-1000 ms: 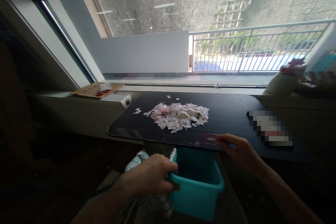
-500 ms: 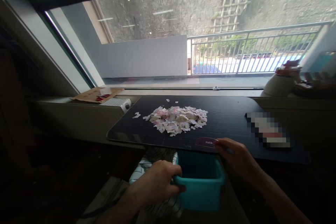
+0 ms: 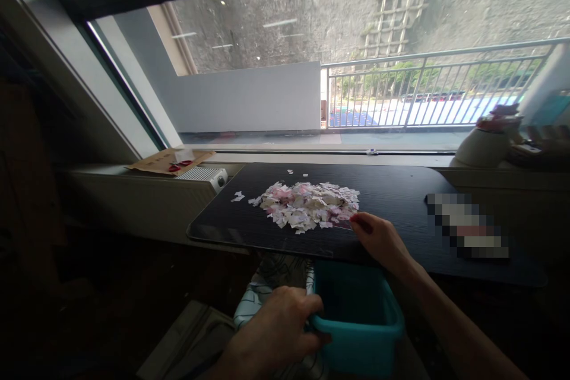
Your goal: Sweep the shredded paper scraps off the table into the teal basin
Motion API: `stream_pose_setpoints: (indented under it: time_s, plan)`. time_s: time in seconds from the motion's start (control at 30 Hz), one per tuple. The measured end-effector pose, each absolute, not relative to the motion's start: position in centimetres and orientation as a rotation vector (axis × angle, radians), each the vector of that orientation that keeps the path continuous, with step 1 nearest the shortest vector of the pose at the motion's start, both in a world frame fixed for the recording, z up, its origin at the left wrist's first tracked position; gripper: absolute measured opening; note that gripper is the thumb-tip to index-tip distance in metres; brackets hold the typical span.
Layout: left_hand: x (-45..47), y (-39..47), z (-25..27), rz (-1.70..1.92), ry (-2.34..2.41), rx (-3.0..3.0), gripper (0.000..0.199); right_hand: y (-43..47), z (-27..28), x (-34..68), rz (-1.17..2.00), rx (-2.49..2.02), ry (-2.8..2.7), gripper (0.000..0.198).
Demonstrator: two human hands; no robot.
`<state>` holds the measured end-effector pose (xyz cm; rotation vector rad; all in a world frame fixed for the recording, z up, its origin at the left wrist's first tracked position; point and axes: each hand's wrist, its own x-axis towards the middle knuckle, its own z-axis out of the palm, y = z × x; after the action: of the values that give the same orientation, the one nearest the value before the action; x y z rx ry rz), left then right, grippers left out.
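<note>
Paper scraps [image 3: 310,206]: small, ragged white and pink bits in a low flat heap, centre of the table [image 3: 396,190], a dark wood-grain slab with rounded corners. Right hand [image 3: 380,239] lies on the table, fingertips at the heap's right edge; whether its grip holds anything, cannot tell. Left hand [image 3: 272,335], below the table edge, has its grip closed over the rim of a smooth teal plastic bin [image 3: 360,320].

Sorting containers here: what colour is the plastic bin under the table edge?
Teal, seen in the head view: teal plastic bin.
</note>
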<state>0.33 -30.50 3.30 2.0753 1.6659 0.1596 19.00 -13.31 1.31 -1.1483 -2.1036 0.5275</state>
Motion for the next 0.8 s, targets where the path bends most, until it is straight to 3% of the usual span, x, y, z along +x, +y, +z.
stream_pose_setpoints:
  time_s: [0.8]
  plan:
    - [3.2,-29.8,2.3,0.075,1.521,2.218,0.023,-14.4,2.1,19.7,0.551,-1.267,-2.087,0.022]
